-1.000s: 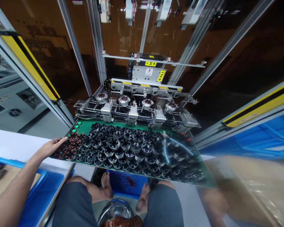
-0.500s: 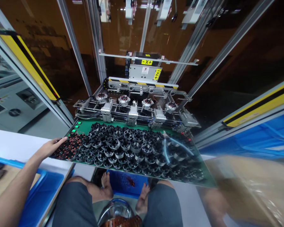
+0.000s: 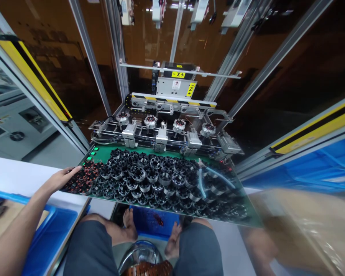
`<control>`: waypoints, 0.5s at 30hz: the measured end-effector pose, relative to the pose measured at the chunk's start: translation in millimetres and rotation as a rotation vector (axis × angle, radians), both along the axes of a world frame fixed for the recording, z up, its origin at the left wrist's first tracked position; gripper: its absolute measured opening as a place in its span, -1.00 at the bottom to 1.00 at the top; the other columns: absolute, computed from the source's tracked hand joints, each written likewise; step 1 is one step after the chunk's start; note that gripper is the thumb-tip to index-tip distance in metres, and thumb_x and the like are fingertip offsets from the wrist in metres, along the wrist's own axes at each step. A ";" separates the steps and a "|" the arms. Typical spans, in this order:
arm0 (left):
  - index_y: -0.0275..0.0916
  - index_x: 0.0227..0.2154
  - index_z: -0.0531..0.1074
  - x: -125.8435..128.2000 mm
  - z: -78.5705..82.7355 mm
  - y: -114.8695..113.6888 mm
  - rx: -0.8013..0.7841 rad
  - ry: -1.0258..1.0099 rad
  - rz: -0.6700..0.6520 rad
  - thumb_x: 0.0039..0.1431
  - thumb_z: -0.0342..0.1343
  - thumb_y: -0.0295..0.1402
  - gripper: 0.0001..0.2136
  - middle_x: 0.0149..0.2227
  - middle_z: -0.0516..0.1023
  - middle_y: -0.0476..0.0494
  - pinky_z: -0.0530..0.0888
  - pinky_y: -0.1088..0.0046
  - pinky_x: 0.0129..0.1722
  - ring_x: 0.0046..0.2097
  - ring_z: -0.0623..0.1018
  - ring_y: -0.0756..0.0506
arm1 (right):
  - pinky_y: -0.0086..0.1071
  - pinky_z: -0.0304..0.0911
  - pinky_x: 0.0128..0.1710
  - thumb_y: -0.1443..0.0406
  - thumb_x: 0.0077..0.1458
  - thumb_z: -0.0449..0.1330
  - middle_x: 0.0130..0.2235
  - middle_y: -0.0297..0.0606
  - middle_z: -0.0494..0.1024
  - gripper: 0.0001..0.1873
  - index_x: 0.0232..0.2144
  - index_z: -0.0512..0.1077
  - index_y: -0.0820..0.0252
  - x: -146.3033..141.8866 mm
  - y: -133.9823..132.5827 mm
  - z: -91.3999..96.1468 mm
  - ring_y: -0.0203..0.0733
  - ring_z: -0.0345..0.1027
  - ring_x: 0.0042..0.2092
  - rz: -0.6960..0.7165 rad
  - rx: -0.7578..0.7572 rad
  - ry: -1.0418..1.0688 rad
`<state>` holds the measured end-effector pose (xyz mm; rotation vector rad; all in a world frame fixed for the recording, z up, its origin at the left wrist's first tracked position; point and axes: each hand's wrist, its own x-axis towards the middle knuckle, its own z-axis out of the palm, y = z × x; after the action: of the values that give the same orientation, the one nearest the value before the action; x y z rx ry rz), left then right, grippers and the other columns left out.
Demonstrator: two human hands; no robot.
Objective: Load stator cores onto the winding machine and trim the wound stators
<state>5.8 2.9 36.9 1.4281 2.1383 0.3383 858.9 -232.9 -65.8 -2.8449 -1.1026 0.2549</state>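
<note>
My left hand [image 3: 61, 178] lies flat with fingers stretched out on the left edge of a green tray [image 3: 103, 153], touching copper-wound stators [image 3: 82, 180]. The tray is crowded with several black ring-shaped stator cores [image 3: 155, 178]. My right forearm [image 3: 260, 243] is a blur at the lower right, and its hand does not show clearly. Behind the tray stands a machine fixture [image 3: 161, 134] carrying several wound stators on holders.
A gantry head [image 3: 176, 82] with yellow X and Z labels hangs behind the fixture, inside an aluminium-framed enclosure. Blue bins sit at the lower left [image 3: 50, 237] and right [image 3: 330, 165]. A metal bowl [image 3: 140, 255] of copper parts rests between my knees. A blurred brown box [image 3: 313, 226] is on the right.
The gantry head with the yellow labels has shifted slightly to the left. My left hand has stayed on the tray edge.
</note>
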 end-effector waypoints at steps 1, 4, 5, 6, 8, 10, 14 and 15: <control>-0.31 0.05 0.70 0.0 0.0 0.3 -0.002 0.000 0.002 0.16 -0.04 0.45 -0.10 0.03 0.77 -0.37 0.54 0.01 0.30 0.15 0.70 -0.45 | 0.03 0.49 -0.28 -0.06 0.30 0.07 -0.44 0.04 0.64 -0.47 -0.10 0.74 0.02 -1.0 0.4 0.5 0.29 0.62 -0.33 -0.025 -0.016 -0.019; -0.30 0.04 0.70 0.2 0.3 0.5 -0.006 -0.002 0.004 0.15 -0.04 0.45 -0.10 0.04 0.77 -0.36 0.54 0.03 0.30 0.17 0.69 -0.46 | -0.01 0.53 -0.21 -0.03 0.28 0.11 -0.37 0.06 0.69 -0.48 -0.03 0.73 0.07 -4.5 1.3 3.3 0.23 0.65 -0.27 -0.065 -0.052 -0.051; -0.30 0.04 0.70 0.3 0.6 0.5 -0.007 -0.003 0.005 0.15 -0.03 0.45 -0.10 0.05 0.77 -0.36 0.54 0.03 0.30 0.17 0.69 -0.46 | -0.02 0.54 -0.21 -0.02 0.28 0.12 -0.35 0.08 0.70 -0.49 -0.02 0.73 0.08 -5.7 1.7 4.5 0.23 0.65 -0.27 -0.070 -0.065 -0.055; -0.30 0.04 0.70 0.5 0.8 0.5 -0.008 -0.004 0.005 0.14 -0.03 0.45 -0.11 0.05 0.77 -0.36 0.54 0.03 0.30 0.18 0.69 -0.46 | -0.02 0.54 -0.22 0.00 0.28 0.12 -0.34 0.09 0.70 -0.49 -0.02 0.73 0.09 -6.8 2.1 5.7 0.23 0.65 -0.27 -0.074 -0.079 -0.053; -0.30 0.03 0.70 0.7 1.2 0.3 -0.006 -0.005 0.004 0.14 -0.01 0.44 -0.12 0.06 0.77 -0.35 0.54 0.03 0.30 0.18 0.69 -0.46 | -0.02 0.54 -0.24 0.01 0.27 0.13 -0.32 0.11 0.71 -0.50 -0.02 0.73 0.09 -8.5 3.0 8.1 0.24 0.66 -0.27 -0.076 -0.097 -0.050; -0.29 0.03 0.71 0.9 1.4 0.0 0.003 -0.005 0.001 0.13 0.00 0.44 -0.12 0.06 0.77 -0.35 0.56 0.04 0.28 0.17 0.69 -0.45 | 0.00 0.55 -0.24 0.01 0.25 0.14 -0.31 0.12 0.72 -0.51 -0.02 0.73 0.08 -9.1 3.4 10.2 0.26 0.67 -0.26 -0.072 -0.101 -0.050; -0.28 0.00 0.72 0.7 1.1 -0.6 0.023 -0.001 -0.005 0.14 -0.01 0.45 -0.13 0.02 0.78 -0.34 0.59 0.07 0.23 0.13 0.71 -0.44 | 0.01 0.54 -0.28 0.01 0.22 0.16 -0.35 0.11 0.70 -0.52 -0.05 0.73 0.11 -8.3 1.8 13.5 0.29 0.67 -0.28 -0.036 -0.108 -0.011; -0.28 -0.01 0.72 0.5 0.9 -0.7 0.023 0.001 -0.004 0.14 -0.01 0.45 -0.13 0.01 0.78 -0.34 0.59 0.07 0.23 0.13 0.71 -0.44 | 0.00 0.54 -0.29 0.02 0.22 0.16 -0.36 0.10 0.69 -0.52 -0.05 0.73 0.10 -8.4 1.4 14.3 0.28 0.67 -0.28 -0.027 -0.115 0.005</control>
<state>6.4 2.2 37.9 1.4458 2.1385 0.3624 850.5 -231.5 -51.5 -2.9553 -1.0813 0.3330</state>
